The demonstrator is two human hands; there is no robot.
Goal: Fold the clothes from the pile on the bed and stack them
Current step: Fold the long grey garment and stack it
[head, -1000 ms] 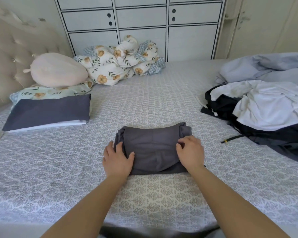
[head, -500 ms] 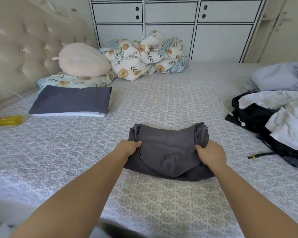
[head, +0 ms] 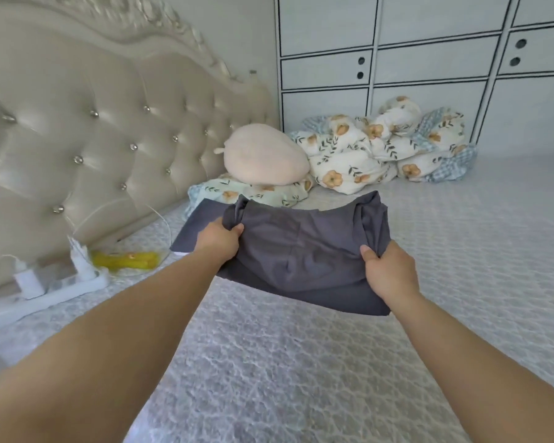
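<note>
Your left hand (head: 218,239) has its fingers curled round the left edge of the folded dark grey garment (head: 307,251), thumb on top and cloth bunched in the grip. Your right hand (head: 389,273) pinches the right edge the same way, thumb pressed on the upper face and the other fingers tucked beneath. Between the two hands the garment hangs lifted off the bed (head: 301,362), sagging a little in the middle, with its near edge drooping lowest by your right wrist.

Just behind its left end lies a folded dark grey piece (head: 195,226) flat on the bed, partly hidden by your left hand and the lifted garment. Behind that sits a floral pillow (head: 237,193) with a round pink plush cushion (head: 264,156) on top. A crumpled floral quilt (head: 387,145) is heaped against the white cabinet (head: 429,59). The tufted headboard (head: 93,123) fills the left side, and near its foot a clear bag with something yellow (head: 125,259) rests beside a white object (head: 45,286) too blurred to name.
</note>
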